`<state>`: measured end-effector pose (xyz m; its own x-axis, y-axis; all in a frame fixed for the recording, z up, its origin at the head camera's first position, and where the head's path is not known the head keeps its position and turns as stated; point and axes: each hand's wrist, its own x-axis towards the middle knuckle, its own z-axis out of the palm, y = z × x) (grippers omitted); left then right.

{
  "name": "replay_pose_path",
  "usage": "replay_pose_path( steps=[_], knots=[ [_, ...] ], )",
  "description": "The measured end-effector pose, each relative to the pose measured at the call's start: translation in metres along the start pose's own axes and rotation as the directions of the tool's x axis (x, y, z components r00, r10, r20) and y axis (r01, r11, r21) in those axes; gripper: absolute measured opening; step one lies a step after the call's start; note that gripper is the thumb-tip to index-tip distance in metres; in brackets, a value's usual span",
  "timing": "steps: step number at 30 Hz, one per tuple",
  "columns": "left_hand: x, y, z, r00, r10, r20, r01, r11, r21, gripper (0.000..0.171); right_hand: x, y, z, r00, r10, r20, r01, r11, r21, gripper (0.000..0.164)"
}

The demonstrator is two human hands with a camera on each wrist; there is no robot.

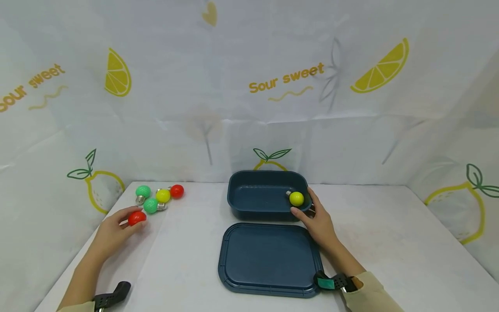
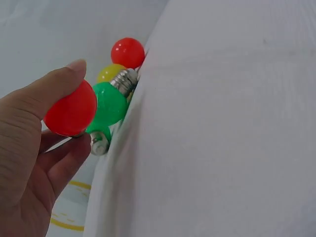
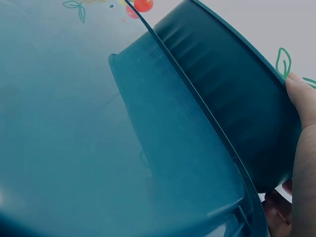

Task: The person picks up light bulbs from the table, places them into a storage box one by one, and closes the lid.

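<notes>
My left hand (image 1: 113, 232) pinches a red light bulb (image 1: 137, 218) between thumb and fingers; the left wrist view shows the red bulb (image 2: 74, 109) up close. Just beyond it lie two green bulbs (image 1: 150, 206), a yellow bulb (image 1: 163, 196) and another red bulb (image 1: 177, 191). At the dark blue box (image 1: 253, 215), my right hand (image 1: 320, 223) grips the right end, thumb at the front rim and fingers round the outside. Inside that box, at its right end, rests a yellow-green bulb (image 1: 296, 199). The right wrist view shows the thumb (image 3: 298, 96) against the box wall.
A dark blue lid (image 1: 270, 260) lies flat in front of the box, partly under my right forearm. White cloth covers the table (image 1: 187, 260). A printed white curtain (image 1: 163, 143) rises behind and at both sides.
</notes>
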<state>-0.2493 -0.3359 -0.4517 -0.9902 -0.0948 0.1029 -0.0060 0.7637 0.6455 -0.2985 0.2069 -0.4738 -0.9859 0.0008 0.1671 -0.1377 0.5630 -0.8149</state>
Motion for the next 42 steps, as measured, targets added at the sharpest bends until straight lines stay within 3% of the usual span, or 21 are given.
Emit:
replay_pose_path(
  steps=[7, 18, 32, 42],
  knots=[
    [0.000, 0.023, 0.005, 0.996, 0.049, -0.078, -0.051, 0.999, -0.016, 0.065, 0.001, 0.001, 0.001, 1.000, -0.008, 0.002, 0.008, 1.000, 0.008, 0.088],
    [0.004, 0.056, 0.017, 0.982, 0.146, -0.120, -0.154, 0.986, -0.056, 0.062, 0.003, 0.001, -0.001, 1.000, 0.003, 0.001, -0.003, 1.000, 0.010, 0.089],
    [0.022, 0.101, 0.039, 0.957, 0.246, -0.153, -0.268, 0.952, -0.145, 0.053, 0.002, 0.003, 0.000, 1.000, -0.017, -0.005, 0.017, 1.000, 0.022, 0.088],
    [0.036, 0.138, 0.059, 0.949, 0.284, -0.134, -0.304, 0.938, -0.166, 0.051, 0.001, 0.001, 0.000, 1.000, -0.005, -0.006, 0.005, 1.000, 0.024, 0.089]
  ],
)
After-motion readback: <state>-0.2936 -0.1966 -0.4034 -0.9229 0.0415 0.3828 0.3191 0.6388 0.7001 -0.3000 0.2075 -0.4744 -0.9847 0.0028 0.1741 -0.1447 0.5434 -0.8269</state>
